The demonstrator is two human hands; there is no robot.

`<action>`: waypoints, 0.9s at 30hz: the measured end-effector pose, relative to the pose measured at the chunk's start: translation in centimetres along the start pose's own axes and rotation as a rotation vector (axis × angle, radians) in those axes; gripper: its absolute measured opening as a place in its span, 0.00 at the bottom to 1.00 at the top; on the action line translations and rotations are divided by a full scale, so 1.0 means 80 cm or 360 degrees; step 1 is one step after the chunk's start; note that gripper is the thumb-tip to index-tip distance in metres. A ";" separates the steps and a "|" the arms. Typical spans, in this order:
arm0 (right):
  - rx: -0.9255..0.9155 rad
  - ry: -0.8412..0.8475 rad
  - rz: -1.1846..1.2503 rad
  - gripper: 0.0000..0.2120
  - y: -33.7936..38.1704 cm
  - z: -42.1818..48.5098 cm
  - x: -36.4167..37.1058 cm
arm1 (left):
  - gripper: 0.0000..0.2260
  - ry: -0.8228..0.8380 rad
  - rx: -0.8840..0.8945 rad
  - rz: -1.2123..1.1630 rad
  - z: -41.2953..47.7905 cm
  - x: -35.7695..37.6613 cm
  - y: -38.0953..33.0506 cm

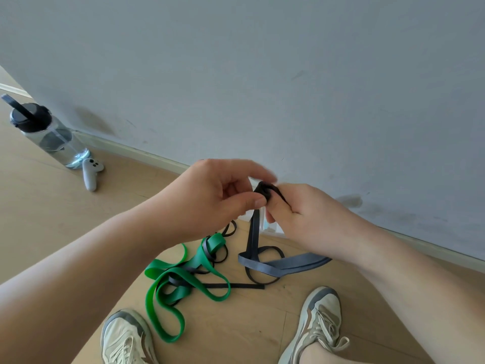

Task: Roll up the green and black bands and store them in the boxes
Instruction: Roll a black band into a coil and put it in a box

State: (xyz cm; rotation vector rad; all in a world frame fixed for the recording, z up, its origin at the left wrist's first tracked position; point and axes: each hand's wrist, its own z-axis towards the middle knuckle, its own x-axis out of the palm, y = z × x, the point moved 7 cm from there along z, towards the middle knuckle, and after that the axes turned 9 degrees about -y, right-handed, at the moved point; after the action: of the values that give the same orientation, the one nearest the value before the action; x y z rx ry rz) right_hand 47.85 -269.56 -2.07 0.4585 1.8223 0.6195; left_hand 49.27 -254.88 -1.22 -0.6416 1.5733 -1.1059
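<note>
Both hands meet above the floor on a small rolled end of a black band [265, 189]. My left hand [215, 195] pinches the roll with thumb and fingers. My right hand [301, 214] grips it from the other side. The band's loose length [254, 232] hangs down to the wooden floor and runs off right as a wide grey-black strip [288, 265]. A green band [183, 279] lies in loose loops on the floor below my left hand, tangled with a thin black band [236, 286]. A white box [273, 228] shows partly behind my hands, by the wall.
A clear water bottle [49, 135] with a black lid stands at the left by the skirting board, with a white handheld controller [90, 173] beside it. My two sneakers [126, 337] [320, 319] stand at the bottom. The grey wall [262, 74] fills the background.
</note>
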 end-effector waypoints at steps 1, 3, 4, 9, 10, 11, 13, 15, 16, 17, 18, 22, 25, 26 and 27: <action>0.0025 0.0042 0.0024 0.21 0.000 0.000 0.001 | 0.12 0.0015 0.0023 0.0037 -0.001 0.001 0.000; 0.0054 0.0100 0.0065 0.21 0.000 -0.002 0.001 | 0.09 0.0009 0.0089 0.0096 -0.002 0.002 -0.002; 0.0061 0.0110 0.0086 0.20 0.001 -0.002 0.001 | 0.08 -0.0016 0.0144 0.0148 -0.001 0.001 -0.004; 0.0133 0.0203 0.0270 0.18 -0.004 -0.003 0.007 | 0.06 -0.0033 0.0203 0.0199 0.001 0.000 -0.008; 0.0140 0.0234 0.0291 0.17 -0.006 -0.004 0.008 | 0.07 0.0010 0.0176 0.0168 -0.001 0.004 -0.009; 0.0159 0.0271 0.0330 0.17 -0.008 -0.005 0.008 | 0.06 0.0051 0.0151 0.0133 -0.002 0.008 -0.010; 0.0229 0.0364 0.0447 0.17 -0.014 -0.009 0.009 | 0.06 0.0092 0.0109 0.0060 -0.003 0.012 -0.011; 0.0272 0.0447 0.0531 0.18 -0.018 -0.013 0.008 | 0.05 0.0102 0.0109 0.0046 -0.003 0.014 -0.013; 0.0274 0.0486 0.0564 0.17 -0.019 -0.015 0.009 | 0.05 0.0093 0.0127 0.0076 -0.003 0.014 -0.013; 0.0264 0.0516 0.0585 0.15 -0.017 -0.016 0.010 | 0.05 0.0068 0.0140 0.0114 -0.002 0.013 -0.013; 0.0242 0.0518 0.0580 0.14 -0.015 -0.017 0.011 | 0.05 0.0030 0.0148 0.0140 -0.001 0.010 -0.012; 0.0082 0.0325 0.0281 0.14 -0.007 -0.011 0.008 | 0.05 -0.0095 0.0172 0.0226 0.001 0.006 -0.014; 0.0045 0.0232 0.0163 0.16 -0.003 -0.008 0.006 | 0.05 -0.0181 0.0211 0.0330 0.001 0.006 -0.018; 0.0041 0.0199 0.0143 0.17 -0.001 -0.006 0.006 | 0.06 -0.0215 0.0227 0.0328 0.001 0.006 -0.019; 0.0036 0.0167 0.0129 0.17 0.000 -0.005 0.006 | 0.06 -0.0252 0.0240 0.0315 0.000 0.006 -0.020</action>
State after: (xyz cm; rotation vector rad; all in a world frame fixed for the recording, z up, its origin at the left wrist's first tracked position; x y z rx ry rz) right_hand 47.30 -269.36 -2.27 0.5258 1.9195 0.6903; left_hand 48.95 -255.96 0.03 -0.4504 1.3714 -0.9898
